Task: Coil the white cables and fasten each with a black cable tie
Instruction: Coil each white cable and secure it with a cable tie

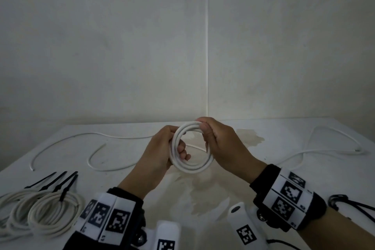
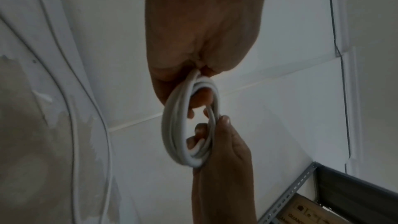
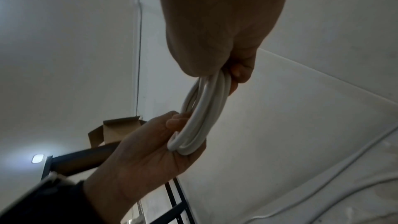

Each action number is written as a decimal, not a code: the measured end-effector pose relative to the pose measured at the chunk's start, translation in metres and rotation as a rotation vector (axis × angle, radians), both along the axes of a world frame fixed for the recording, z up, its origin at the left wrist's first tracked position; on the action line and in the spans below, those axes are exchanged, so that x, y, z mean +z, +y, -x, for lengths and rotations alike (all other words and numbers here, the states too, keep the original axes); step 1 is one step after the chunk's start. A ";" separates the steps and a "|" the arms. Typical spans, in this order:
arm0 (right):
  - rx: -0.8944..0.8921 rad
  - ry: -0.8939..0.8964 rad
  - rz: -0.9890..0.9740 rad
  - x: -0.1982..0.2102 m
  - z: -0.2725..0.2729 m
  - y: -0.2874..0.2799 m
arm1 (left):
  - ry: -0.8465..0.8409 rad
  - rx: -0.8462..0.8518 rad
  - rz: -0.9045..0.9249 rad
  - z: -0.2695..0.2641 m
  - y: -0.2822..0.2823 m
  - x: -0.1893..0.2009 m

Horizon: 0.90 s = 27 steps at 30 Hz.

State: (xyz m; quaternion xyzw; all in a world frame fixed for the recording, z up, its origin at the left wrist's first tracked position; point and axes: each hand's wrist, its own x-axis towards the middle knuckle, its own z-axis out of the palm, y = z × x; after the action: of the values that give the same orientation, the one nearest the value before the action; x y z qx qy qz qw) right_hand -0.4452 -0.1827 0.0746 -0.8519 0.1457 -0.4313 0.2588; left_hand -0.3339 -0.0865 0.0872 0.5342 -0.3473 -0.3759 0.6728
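A white cable coil [image 1: 192, 168] is held up over the table's middle between both hands. My left hand [image 1: 160, 148] grips its left side, with the fingers curled through the ring. My right hand [image 1: 215, 140] pinches its upper right side with thumb and fingers. The left wrist view shows the coil [image 2: 172, 125] edge-on between my left hand [image 2: 204, 31] and my right hand [image 2: 226, 159]. In the right wrist view the coil [image 3: 204, 113] hangs from my right hand [image 3: 226, 23] into my left hand [image 3: 146, 151]. Loose black cable ties [image 1: 50, 180] lie at the lower left.
Coiled white cables [image 1: 46, 213] lie at the lower left, a black tie [image 1: 64, 193] on the nearest. Loose white cables trail over the table's left [image 1: 60, 142] and right [image 1: 324, 148]. A brownish stain [image 1: 249, 138] marks the table. A dark looped object [image 1: 343, 203] lies at the right.
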 end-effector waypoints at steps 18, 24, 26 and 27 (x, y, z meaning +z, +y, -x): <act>0.353 -0.073 -0.594 0.005 -0.003 0.013 | 0.179 0.210 0.170 0.006 -0.009 -0.010; 0.191 0.036 -0.384 0.005 0.003 0.002 | 0.048 -0.030 -0.049 -0.006 -0.006 -0.013; 0.189 0.103 -0.323 0.005 0.004 0.002 | 0.063 -0.077 -0.070 -0.007 -0.009 -0.008; 0.194 0.129 -0.318 0.006 0.004 0.003 | 0.077 -0.089 -0.078 -0.006 -0.010 -0.005</act>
State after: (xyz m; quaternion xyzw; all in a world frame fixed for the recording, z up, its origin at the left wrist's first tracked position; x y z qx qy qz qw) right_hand -0.4496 -0.1801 0.0808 -0.8363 0.1453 -0.3205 0.4205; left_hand -0.3279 -0.0963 0.0820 0.5291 -0.3296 -0.4389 0.6472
